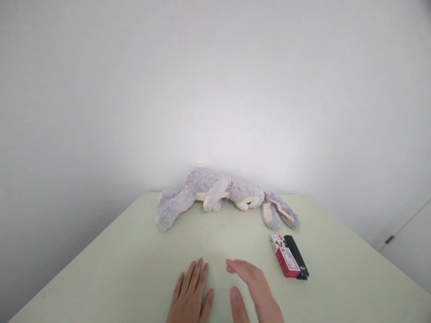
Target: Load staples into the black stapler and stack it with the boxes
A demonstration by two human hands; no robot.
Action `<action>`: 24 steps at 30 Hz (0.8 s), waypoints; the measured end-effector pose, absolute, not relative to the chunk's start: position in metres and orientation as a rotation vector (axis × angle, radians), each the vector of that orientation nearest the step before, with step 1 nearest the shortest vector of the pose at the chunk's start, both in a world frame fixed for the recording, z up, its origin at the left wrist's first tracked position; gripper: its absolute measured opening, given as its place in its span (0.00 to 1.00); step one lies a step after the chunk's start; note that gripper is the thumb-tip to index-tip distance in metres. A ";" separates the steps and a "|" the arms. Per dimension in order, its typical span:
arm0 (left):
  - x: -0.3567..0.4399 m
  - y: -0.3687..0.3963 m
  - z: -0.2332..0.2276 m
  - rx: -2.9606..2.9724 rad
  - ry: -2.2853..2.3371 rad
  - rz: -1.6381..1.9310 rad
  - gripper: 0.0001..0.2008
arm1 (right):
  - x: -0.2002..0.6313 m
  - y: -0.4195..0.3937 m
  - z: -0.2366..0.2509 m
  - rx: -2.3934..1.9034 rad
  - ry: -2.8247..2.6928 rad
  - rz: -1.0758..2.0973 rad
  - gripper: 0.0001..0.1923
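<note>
My left hand (190, 296) lies flat on the pale green table (128, 255) near its front edge, palm down with the fingers stretched out. Beside it, my right hand (254, 289) is turned on its side, thumb and fingers apart with nothing between them. Whether it touches the table I cannot tell. To the right of my right hand lie a small red and white box (287, 261) and a black stapler (296, 256), side by side. A second, mostly white packet (278, 241) sits at the far end of the red box.
At the back of the table, a lavender plush rabbit (208, 184) lies on its side along the white wall (215, 89), its ears (279, 210) pointing right. A white door or panel (411, 237) with a dark fitting (389, 239) stands to the right beyond the table.
</note>
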State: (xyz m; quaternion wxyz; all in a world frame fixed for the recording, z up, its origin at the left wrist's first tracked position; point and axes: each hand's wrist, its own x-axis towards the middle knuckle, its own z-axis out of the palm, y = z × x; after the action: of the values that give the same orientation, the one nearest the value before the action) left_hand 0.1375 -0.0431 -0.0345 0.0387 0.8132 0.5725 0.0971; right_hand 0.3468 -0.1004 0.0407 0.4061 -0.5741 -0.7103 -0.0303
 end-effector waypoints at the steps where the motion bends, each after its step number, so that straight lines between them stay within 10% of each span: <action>1: 0.138 -0.043 -0.034 2.492 1.759 0.284 0.28 | 0.347 -0.090 0.029 -1.492 -1.856 -0.034 0.25; 9: 0.136 -0.043 -0.039 2.561 1.760 0.367 0.28 | 0.362 -0.065 -0.054 -1.796 -2.123 -0.017 0.31; 24: 0.134 -0.041 -0.049 2.610 1.762 0.432 0.28 | 0.366 -0.063 -0.062 -1.756 -2.138 -0.196 0.32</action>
State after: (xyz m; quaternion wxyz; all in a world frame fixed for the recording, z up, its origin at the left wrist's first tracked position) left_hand 0.1336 -0.0409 -0.0491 -0.0185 0.8210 0.5542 0.1359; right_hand 0.3661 -0.0632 -0.0620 0.1828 -0.6224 -0.7579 -0.0694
